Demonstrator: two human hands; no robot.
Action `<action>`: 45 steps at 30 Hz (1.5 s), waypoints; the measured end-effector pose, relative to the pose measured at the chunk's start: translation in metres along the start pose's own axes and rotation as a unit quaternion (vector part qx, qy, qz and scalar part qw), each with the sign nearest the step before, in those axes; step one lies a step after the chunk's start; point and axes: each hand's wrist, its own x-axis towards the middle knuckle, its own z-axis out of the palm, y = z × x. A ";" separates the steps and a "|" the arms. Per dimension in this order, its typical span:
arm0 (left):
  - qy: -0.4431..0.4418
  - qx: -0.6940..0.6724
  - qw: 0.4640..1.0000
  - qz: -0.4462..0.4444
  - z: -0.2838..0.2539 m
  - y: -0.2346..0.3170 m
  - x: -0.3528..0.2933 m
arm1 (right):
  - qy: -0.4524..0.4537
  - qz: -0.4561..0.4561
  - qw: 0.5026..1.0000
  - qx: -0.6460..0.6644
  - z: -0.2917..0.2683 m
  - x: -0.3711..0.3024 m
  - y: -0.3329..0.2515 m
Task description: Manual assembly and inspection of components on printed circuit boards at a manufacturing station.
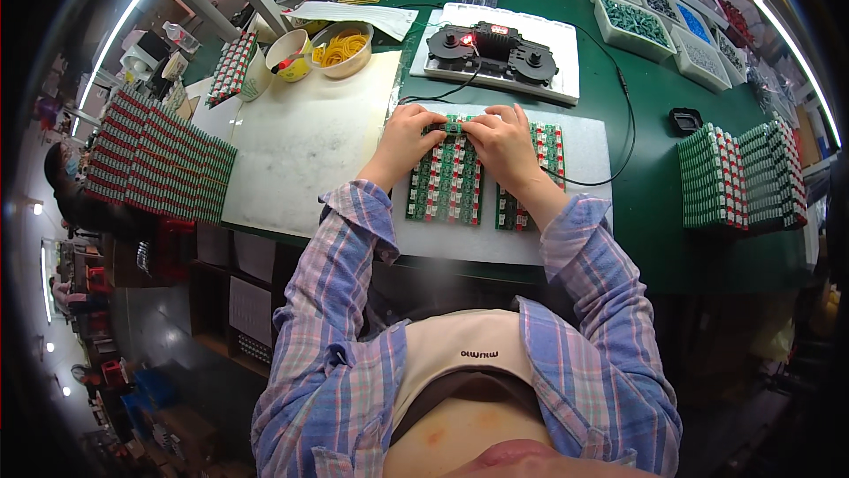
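My left hand and my right hand meet over the far end of a green circuit board panel with rows of red and white parts. Between their fingertips is a small green circuit board piece, pinched from both sides. Whether it is still joined to the panel, I cannot tell. Partly under my right hand and forearm lies a second circuit board panel. Both panels rest on a white foam sheet. Just beyond my hands stands a black device with two round ends and a red light, on a white base.
Stacks of circuit board panels stand at left and right. At the back left are a bowl of yellow rubber bands and a tub. Bins of small parts line the back right. A black cable loops right of the foam.
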 end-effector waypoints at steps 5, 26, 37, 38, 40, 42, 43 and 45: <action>0.016 -0.002 1.000 0.014 0.002 -0.003 0.000 | 0.001 0.002 1.000 0.005 0.001 0.000 0.000; 0.037 0.015 0.997 0.060 0.000 -0.008 0.001 | -0.009 -0.028 0.998 -0.061 -0.006 0.003 -0.008; 0.059 0.054 0.992 0.093 -0.004 0.003 0.001 | -0.005 0.021 0.998 0.058 -0.007 0.011 -0.002; 0.063 0.062 0.991 0.102 -0.004 0.004 0.001 | 0.005 0.017 0.998 0.064 -0.007 0.012 -0.002; 0.067 0.065 0.990 0.106 -0.008 0.007 0.000 | 0.005 0.019 0.997 0.071 -0.010 0.013 -0.003; 0.076 0.072 0.988 0.116 -0.011 0.010 -0.001 | 0.006 0.022 0.996 0.084 -0.014 0.013 -0.005; 0.080 0.075 0.987 0.121 -0.011 0.010 -0.002 | 0.007 0.024 0.996 0.090 -0.015 0.012 -0.005; 0.068 0.059 0.990 0.108 -0.011 0.009 -0.007 | -0.001 0.021 0.996 0.092 -0.018 0.010 -0.008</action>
